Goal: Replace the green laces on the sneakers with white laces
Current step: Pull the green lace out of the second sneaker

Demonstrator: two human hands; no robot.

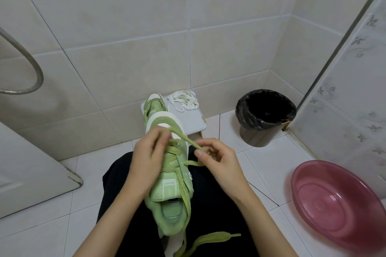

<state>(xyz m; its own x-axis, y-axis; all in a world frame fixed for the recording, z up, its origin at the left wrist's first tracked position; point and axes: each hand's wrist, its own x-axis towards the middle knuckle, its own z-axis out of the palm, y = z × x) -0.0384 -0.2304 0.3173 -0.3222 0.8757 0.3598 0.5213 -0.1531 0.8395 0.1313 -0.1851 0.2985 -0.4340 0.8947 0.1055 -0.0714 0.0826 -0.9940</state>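
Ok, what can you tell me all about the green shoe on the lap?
The green sneaker lies on the person's lap, toe pointing away and opening toward the camera. It looks like soft mesh fabric with a white sole edge and a padded tongue. Its green lace is partly undone: loose ends trail down past the heel. The left hand rests on the front and pinches a lace strand; the right hand pinches the same strand, pulled out to the side.

A sneaker [171, 185] lies on the lap [117, 175]; beyond, a stool [193, 120] bears another sneaker [153, 107] left of bundled laces [183, 100].
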